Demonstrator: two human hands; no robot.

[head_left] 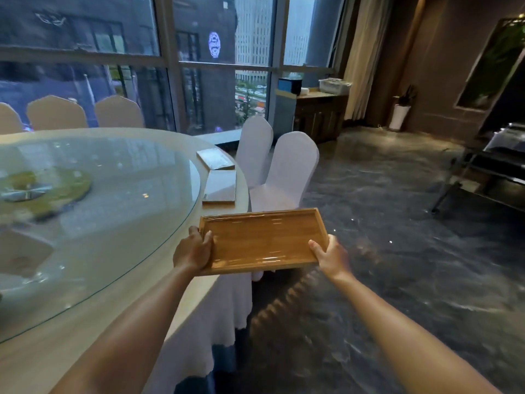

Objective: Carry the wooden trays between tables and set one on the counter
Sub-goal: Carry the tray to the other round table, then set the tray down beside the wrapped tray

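I hold a rectangular wooden tray (264, 240), wrapped in clear film, level in the air beside the edge of the big round table (227, 194). My left hand (194, 248) grips its left short end and my right hand (329, 255) grips its right near corner. Two more trays lie flat on the table's right rim: one close (220, 186) and one farther back (215, 158). A wooden counter cabinet (319, 113) stands by the window at the back.
The table carries a glass turntable (99, 209) and a white cloth. Two white-covered chairs (287, 172) stand just beyond the tray; beige chairs (56, 113) line the far side. A metal trolley (488, 169) is at right, a white planter (399, 116) in the corner. Dark marble floor spreads right.
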